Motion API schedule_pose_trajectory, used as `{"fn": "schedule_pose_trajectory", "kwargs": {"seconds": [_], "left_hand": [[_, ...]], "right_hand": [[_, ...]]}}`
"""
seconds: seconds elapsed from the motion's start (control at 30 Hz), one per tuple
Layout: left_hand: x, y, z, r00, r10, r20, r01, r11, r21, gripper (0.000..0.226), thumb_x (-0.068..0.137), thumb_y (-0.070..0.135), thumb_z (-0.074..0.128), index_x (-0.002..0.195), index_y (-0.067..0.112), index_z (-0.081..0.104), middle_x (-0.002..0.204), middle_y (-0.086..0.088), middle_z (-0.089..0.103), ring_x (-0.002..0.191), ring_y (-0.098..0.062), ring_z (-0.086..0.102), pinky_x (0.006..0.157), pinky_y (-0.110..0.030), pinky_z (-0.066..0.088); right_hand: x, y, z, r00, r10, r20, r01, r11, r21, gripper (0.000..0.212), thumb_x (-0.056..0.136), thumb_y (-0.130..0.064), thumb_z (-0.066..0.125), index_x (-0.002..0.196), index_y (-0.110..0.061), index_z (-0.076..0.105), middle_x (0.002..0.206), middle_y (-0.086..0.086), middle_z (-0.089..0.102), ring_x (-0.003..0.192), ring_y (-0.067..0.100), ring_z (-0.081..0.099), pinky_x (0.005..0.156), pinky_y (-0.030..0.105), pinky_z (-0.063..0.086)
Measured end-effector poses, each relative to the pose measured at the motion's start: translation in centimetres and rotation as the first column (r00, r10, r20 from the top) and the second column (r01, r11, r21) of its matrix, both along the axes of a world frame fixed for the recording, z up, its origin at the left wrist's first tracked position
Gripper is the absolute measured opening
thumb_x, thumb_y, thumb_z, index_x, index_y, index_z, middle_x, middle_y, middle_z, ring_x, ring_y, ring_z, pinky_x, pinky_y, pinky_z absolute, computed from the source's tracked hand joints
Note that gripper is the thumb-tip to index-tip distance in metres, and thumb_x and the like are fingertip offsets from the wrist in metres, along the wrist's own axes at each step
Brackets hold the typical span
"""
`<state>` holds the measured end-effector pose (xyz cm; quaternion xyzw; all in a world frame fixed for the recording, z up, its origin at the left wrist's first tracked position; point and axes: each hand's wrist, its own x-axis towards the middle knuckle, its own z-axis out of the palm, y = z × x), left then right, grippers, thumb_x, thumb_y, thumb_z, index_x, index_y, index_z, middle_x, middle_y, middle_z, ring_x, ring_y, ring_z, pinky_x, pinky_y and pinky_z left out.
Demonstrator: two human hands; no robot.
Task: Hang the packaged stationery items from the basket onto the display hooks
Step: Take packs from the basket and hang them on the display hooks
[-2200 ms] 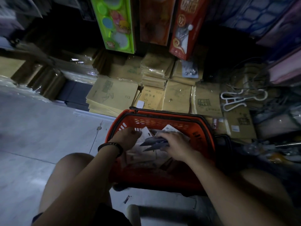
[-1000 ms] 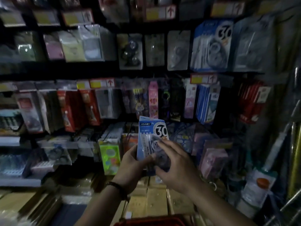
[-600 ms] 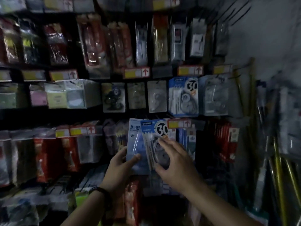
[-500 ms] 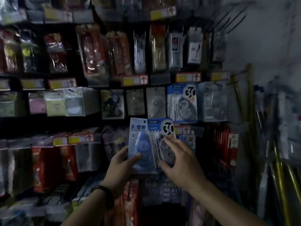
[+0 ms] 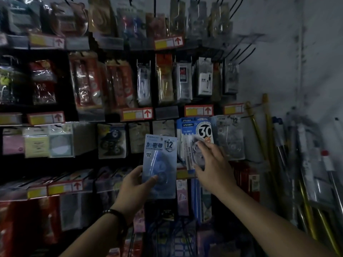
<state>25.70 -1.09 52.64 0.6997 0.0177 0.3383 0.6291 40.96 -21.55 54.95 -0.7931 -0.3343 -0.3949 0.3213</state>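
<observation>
Blue packet (image 5: 160, 164) pinched in left hand (image 5: 133, 188) below the hooks, right hand (image 5: 213, 169) pressing "30" packet (image 5: 194, 143) at its row, likely slipping off if hole misses hook.

Both arms reach up and forward, side by side, with bare forearms. The left hand (image 5: 134, 184) is raised with its back toward the camera. Its thumb lies across the front of a flat pack, near the pack's bottom, and its fingers are hidden behind the pack, so it is pinching the pack and holding it upright. A dark band sits around the left wrist. The right hand (image 5: 213, 165) is a little higher and just to the right. Its fingers are spread and stretched forward, with the fingertips (image 5: 200, 144) touching the front of another pack. Whether it is gripping that pack is hard to tell.
</observation>
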Motion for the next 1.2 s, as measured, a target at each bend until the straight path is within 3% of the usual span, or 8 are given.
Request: {"fn": "schedule_pose_trajectory", "kwargs": {"seconds": [0.33,0.53,0.73,0.87,0.97,1.03,1.13,1.2], "left_hand": [[-0.1,0.0,0.5,1.0,-0.001,-0.019,0.001,1.0,0.005,0.025,0.097,0.009,0.072,0.121,0.015,0.07,0.11,-0.013,0.08,0.099,-0.036,0.079,0.089,-0.063,0.061],[-0.2,-0.1,0.5,0.999,-0.034,-0.039,0.033,0.999,-0.011,0.028,0.095,0.013,0.074,0.123,0.015,0.069,0.113,-0.013,0.079,0.101,-0.035,0.079,0.09,-0.06,0.062],[0.0,-0.7,0.7,0.999,-0.013,-0.038,0.012,1.0,-0.015,0.025,0.095,0.011,0.074,0.12,0.015,0.071,0.107,-0.01,0.081,0.097,-0.033,0.08,0.089,-0.058,0.063],[0.1,-0.9,0.8,0.999,-0.006,-0.042,0.005,1.0,-0.014,0.025,0.095,0.012,0.074,0.12,0.017,0.071,0.106,-0.007,0.081,0.096,-0.03,0.08,0.086,-0.056,0.064],[0.3,-1.1,0.6,0.999,-0.009,-0.036,0.008,1.0,-0.023,0.026,0.095,0.013,0.076,0.119,0.018,0.072,0.108,-0.008,0.081,0.098,-0.032,0.079,0.089,-0.058,0.063],[0.6,-1.4,0.6,1.0,0.002,-0.021,-0.002,1.0,-0.023,0.026,0.093,0.013,0.077,0.118,0.018,0.073,0.108,-0.008,0.081,0.099,-0.033,0.079,0.091,-0.06,0.061],[1.1,-2.5,0.8,1.0,-0.014,-0.01,0.014,0.999,-0.036,0.027,0.094,0.012,0.077,0.12,0.016,0.072,0.109,-0.01,0.081,0.102,-0.034,0.078,0.095,-0.06,0.06],[1.3,-3.6,0.9,0.999,-0.045,-0.002,0.045,0.998,-0.034,0.027,0.095,0.012,0.074,0.122,0.015,0.071,0.111,-0.01,0.08,0.104,-0.032,0.078,0.096,-0.058,0.06]], "right_hand": [[2.4,1.8,2.3,0.999,-0.051,-0.011,0.051,0.999,0.016,0.08,0.094,-0.025,0.073,0.162,-0.023,0.029,0.16,-0.001,0.032,0.145,0.024,0.031,0.117,0.045,0.042],[3.1,2.1,2.9,0.997,-0.059,-0.051,0.054,0.994,-0.094,0.079,0.096,-0.03,0.069,0.161,-0.025,0.025,0.158,0.001,0.03,0.144,0.027,0.031,0.114,0.049,0.045],[3.9,3.6,3.7,0.983,-0.178,-0.048,0.168,0.972,-0.166,0.078,0.091,-0.021,0.075,0.156,-0.019,0.032,0.164,0.009,0.027,0.143,0.033,0.035,0.106,0.048,0.051],[3.8,3.8,3.5,0.981,-0.19,-0.027,0.183,0.969,-0.164,0.066,0.091,-0.016,0.073,0.148,-0.018,0.042,0.159,0.011,0.032,0.135,0.031,0.044,0.101,0.044,0.054],[2.5,3.1,3.0,0.991,-0.124,0.06,0.127,0.99,-0.067,0.041,0.096,-0.029,0.065,0.134,-0.02,0.052,0.146,0.004,0.041,0.128,0.026,0.05,0.099,0.041,0.053],[0.7,2.2,2.2,0.99,-0.007,0.138,0.001,0.999,0.041,0.033,0.097,-0.034,0.061,0.127,-0.021,0.056,0.132,-0.001,0.047,0.118,0.02,0.053,0.092,0.037,0.055],[-2.6,0.9,-0.2,0.973,0.191,0.132,-0.193,0.981,0.0,0.052,0.093,-0.054,0.059,0.137,-0.027,0.053,0.132,-0.009,0.045,0.116,0.009,0.051,0.089,0.026,0.053],[-4.0,0.3,-1.6,0.964,0.254,0.082,-0.245,0.964,-0.104,0.072,0.09,-0.063,0.06,0.15,-0.028,0.043,0.141,-0.012,0.041,0.127,0.006,0.046,0.101,0.023,0.049]]}}
